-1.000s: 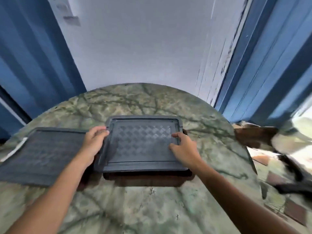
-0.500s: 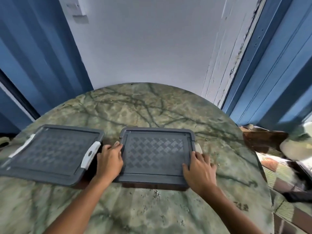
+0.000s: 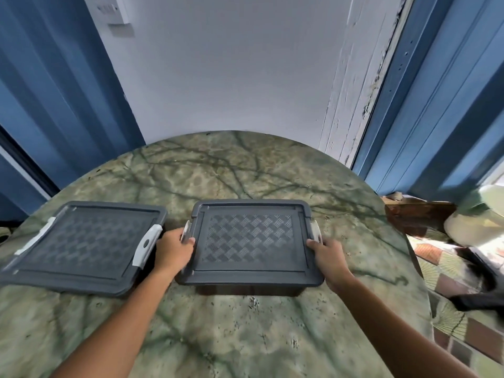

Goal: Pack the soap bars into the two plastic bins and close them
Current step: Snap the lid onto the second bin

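Two dark plastic bins with grey patterned lids stand side by side on the green marble table (image 3: 245, 336). The right bin (image 3: 251, 238) sits in the middle, its lid on. My left hand (image 3: 174, 248) grips the white latch (image 3: 186, 232) on its left side. At the opposite side my right hand (image 3: 326, 253) curls round the white latch (image 3: 315, 230) there. The left bin (image 3: 81, 241) has its lid on, with a white latch at each end. No soap bars show; the lids hide the bins' contents.
The table's round edge curves close to a white wall (image 3: 231, 64) and blue door frames. To the right, beyond the table's edge, lie a patterned floor (image 3: 450, 309), a brown object (image 3: 417, 216) and a pale container (image 3: 480, 219).
Both hands slid from the right bin's lid out to its two side latches. The camera view lifted, so both bins now sit fully in sight.
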Motion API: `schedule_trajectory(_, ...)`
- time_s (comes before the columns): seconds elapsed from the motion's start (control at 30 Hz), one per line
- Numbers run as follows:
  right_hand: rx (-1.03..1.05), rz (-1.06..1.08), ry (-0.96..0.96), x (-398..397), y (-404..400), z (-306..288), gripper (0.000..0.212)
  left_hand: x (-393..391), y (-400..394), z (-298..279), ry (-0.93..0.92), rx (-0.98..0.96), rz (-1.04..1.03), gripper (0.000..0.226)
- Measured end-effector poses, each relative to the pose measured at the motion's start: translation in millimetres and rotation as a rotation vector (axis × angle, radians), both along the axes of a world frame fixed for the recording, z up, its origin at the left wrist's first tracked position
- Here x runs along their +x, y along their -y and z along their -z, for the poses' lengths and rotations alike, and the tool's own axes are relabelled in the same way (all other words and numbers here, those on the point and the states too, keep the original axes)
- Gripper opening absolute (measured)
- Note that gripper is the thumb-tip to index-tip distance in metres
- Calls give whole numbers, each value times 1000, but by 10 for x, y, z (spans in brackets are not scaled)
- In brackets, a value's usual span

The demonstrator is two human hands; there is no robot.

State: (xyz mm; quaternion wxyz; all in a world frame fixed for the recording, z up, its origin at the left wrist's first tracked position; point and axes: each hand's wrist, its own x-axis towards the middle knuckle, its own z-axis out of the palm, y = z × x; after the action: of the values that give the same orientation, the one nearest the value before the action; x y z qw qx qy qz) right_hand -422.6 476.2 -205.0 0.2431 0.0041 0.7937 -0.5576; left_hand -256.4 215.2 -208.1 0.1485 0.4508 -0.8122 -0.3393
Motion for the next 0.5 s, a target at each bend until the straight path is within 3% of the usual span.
schedule_trajectory(0.07, 263, -92, -333, 117, 70, -17, 22, 8, -99, 12, 102, -222, 126, 26)
schedule_trajectory(0.13, 466, -254, -508, 185, 90, -17, 39, 12, -211, 40, 170, -275, 249, 47)
schedule_trajectory(0.2, 648, -398, -527, 215, 90, -41, 68, 5, -259, 55, 215, -287, 281, 54)
schedule_trajectory(0.3, 885, -502, -616, 224, 138, -46, 90, 12, -264, 35, 299, -315, 286, 56)
schedule_trajectory(0.5, 1269, -654, -685, 205, 241, -179, 92, -20, -287, -19, 396, -292, 310, 57)
